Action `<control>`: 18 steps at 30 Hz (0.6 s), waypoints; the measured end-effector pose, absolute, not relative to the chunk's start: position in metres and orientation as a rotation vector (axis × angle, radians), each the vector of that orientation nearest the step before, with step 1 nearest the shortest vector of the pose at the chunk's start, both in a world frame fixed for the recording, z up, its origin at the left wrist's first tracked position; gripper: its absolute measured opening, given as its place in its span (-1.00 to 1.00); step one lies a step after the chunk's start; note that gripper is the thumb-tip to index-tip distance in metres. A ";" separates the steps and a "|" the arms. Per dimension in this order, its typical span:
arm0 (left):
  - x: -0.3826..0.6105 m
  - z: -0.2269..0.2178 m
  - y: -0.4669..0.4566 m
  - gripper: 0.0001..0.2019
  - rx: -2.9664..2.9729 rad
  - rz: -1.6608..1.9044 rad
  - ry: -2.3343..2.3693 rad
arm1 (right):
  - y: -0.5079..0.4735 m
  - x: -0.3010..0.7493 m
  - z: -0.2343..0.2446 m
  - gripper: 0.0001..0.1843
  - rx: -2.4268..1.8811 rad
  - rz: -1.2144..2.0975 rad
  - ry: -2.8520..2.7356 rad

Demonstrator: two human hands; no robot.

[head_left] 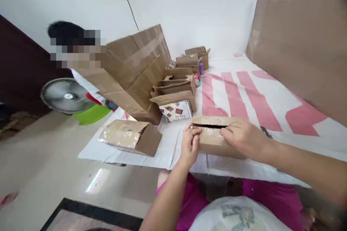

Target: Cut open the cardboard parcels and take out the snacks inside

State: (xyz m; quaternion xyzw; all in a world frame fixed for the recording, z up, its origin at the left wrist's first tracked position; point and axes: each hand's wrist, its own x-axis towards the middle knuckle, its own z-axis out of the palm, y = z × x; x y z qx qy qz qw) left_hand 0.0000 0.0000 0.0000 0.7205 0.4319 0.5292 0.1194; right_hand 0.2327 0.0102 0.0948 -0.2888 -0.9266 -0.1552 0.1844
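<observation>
In front of me a small brown cardboard box (214, 137) sits on the cloth-covered table, a dark gap showing between its top flaps. My left hand (190, 143) grips the box's left end, its fingers curled over the top edge. Across the other end lies my right hand (245, 139), closed on the flap by the gap. The box's right end is partly hidden under that hand. Left of it rests a second cardboard box (130, 135) with its top flaps nearly closed. A printed booklet or card (177, 111) leans against a cardboard piece just behind.
A row of open cardboard boxes (176, 86) runs back toward the wall. Large cardboard sheets stand at left (135, 65) and right (300, 43). A white and pink cloth (244, 90) covers the table. Beyond the left sheet are another person (70, 36) and a fan (67, 95).
</observation>
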 end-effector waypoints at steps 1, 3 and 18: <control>0.000 0.000 0.000 -0.75 2.106 1.546 1.259 | 0.011 0.232 0.095 -0.76 -0.802 -0.428 -2.616; -0.001 0.001 0.000 -0.75 2.104 1.545 1.254 | 0.014 0.230 0.094 -0.75 -0.788 -0.406 -2.614; 0.000 0.002 0.000 -0.74 2.076 1.552 1.265 | 0.015 0.234 0.093 -0.78 -0.804 -0.285 -2.665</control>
